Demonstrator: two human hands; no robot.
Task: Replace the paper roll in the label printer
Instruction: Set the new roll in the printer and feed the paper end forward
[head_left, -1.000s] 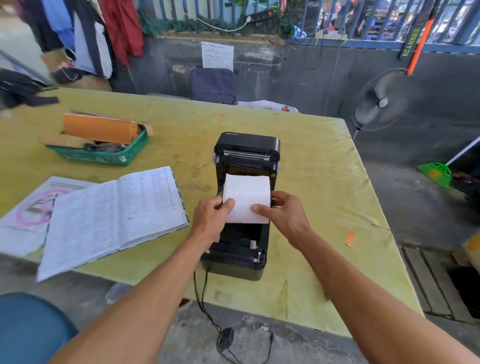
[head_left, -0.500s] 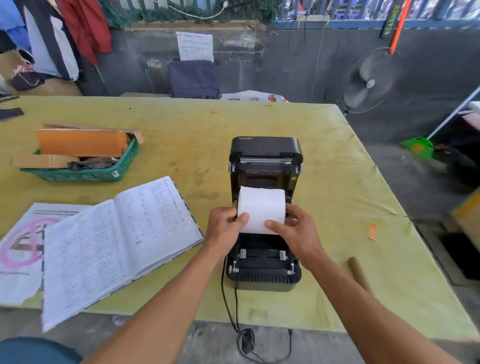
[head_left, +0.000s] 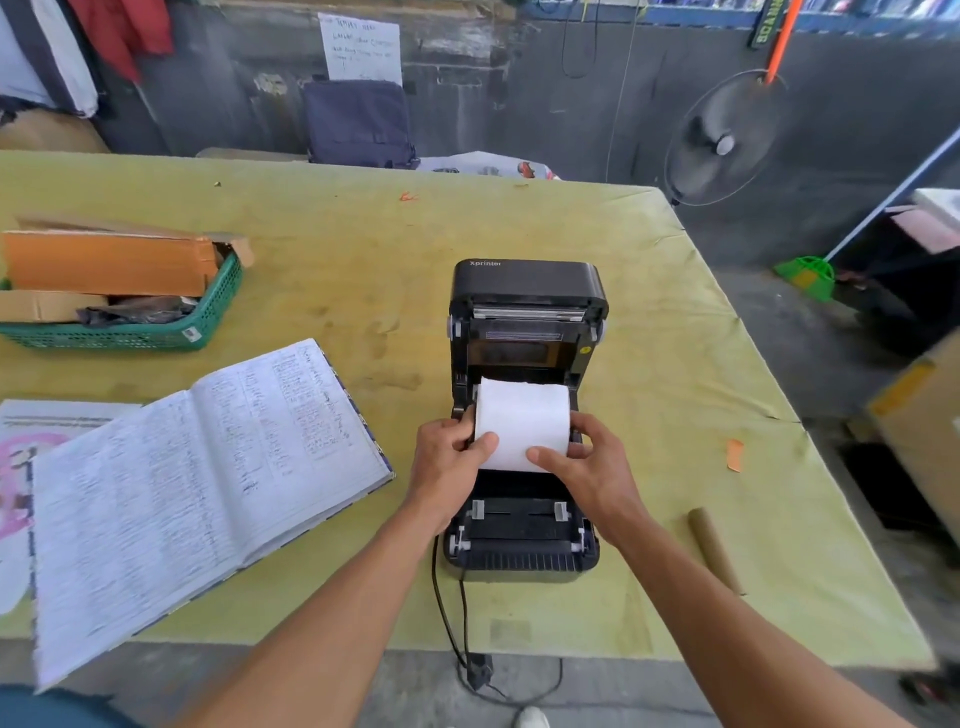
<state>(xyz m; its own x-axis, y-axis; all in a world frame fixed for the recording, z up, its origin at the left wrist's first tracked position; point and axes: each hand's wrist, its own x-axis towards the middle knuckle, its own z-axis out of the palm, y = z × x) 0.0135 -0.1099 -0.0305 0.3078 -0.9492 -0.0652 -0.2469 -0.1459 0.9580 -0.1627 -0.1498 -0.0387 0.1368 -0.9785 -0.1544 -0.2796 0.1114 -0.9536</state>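
One white roll at frame centre, held over the open bay of the printer, low in it; can't tell if it is seated. Left hand grasps the roll's left end, thumb on the front face. Right hand grasps the right end, thumb also on the front. Both grips closed on the roll.

One black printer, lid tipped up and back, "Xprinter" on the lid. Two small grey guides show in the front part below the roll. Two cables run off the printer's near edge, down over the surface edge.

Yellow-green surface carries everything. One brown cardboard tube lies right of the printer, lower right, apart from it. One small orange scrap right of the printer, another tiny orange bit far behind it.

One open notebook left of the printer, handwriting on both pages, near corner hanging past the surface edge. It overlaps one printed sheet with a pink mark at frame left.

One green basket upper left: holds an orange cardboard box, a plain brown cardboard piece and something dark and crumpled, unclear what.

Behind the surface: one fan upper right, one dark bag against the wall, one handwritten paper sign above it.
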